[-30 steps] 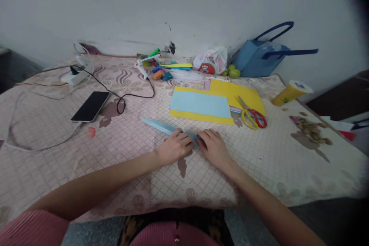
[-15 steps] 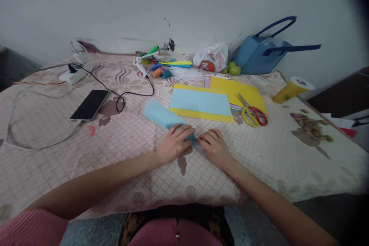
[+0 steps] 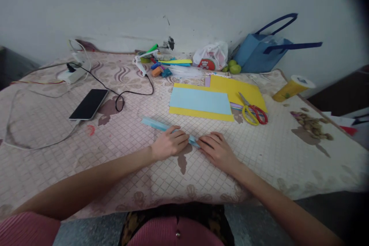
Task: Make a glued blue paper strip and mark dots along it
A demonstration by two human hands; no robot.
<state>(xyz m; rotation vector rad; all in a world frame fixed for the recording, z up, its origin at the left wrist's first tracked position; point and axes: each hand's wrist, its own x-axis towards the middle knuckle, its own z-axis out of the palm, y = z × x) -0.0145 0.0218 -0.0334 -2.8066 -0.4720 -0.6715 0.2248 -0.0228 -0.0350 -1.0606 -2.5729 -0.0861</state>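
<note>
A narrow, folded strip of light blue paper [image 3: 154,123] lies slanted on the patterned tablecloth. My left hand [image 3: 170,144] is closed on its middle, fingers bent over the fold and hiding part of it. At the strip's right end, the fingertips of my right hand [image 3: 216,150] pinch the paper. Just beyond my hands rests a flat light blue sheet [image 3: 198,100] on top of a yellow sheet [image 3: 184,111]. Scissors [image 3: 251,111] with one yellow and one red handle lie to the right, partly over more yellow paper [image 3: 245,88].
A phone [image 3: 89,104] on a charging cable lies at left, near a power strip [image 3: 73,75]. Along the wall are a white glue gun [image 3: 140,65], clay pieces, a plastic bag [image 3: 211,57], green fruit [image 3: 235,68] and a blue bag [image 3: 259,54]. A yellow roll [image 3: 291,89] stands right.
The blue paper's upper part has come over towards me, so the wide strip now looks narrow and folded. My left hand has shifted slightly left and down; my right hand stays at the end.
</note>
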